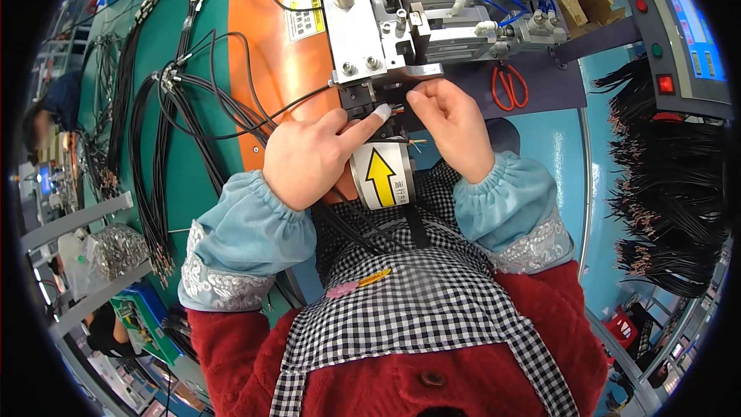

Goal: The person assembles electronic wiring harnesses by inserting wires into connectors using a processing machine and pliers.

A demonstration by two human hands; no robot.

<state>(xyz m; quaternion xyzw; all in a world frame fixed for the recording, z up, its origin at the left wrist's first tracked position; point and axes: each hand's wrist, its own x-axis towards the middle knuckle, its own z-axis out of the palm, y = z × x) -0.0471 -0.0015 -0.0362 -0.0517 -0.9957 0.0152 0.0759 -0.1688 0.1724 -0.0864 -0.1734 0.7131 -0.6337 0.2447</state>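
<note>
My left hand [309, 154] is at the front of a metal clamp fixture [359, 54], its index finger stretched out and the other fingers curled under. A white cover sits on that fingertip, which presses beside thin coloured wire ends [397, 109]. Whatever the curled fingers grip is hidden. Just right of these wires, my right hand [455, 127] has thumb and index finger pinched together; what is between them is too small to make out. Below the fingers, more stripped wire ends [417, 143] stick out above a white label with a yellow arrow [381, 177].
Bundles of black cables [174, 93] lie on the green mat at left. Air cylinders [455, 31] with blue hoses stand behind the fixture. Red-handled scissors [509, 87] lie at right. Further right are a control panel [671, 38] with a lit red button and hanging black cables [664, 193].
</note>
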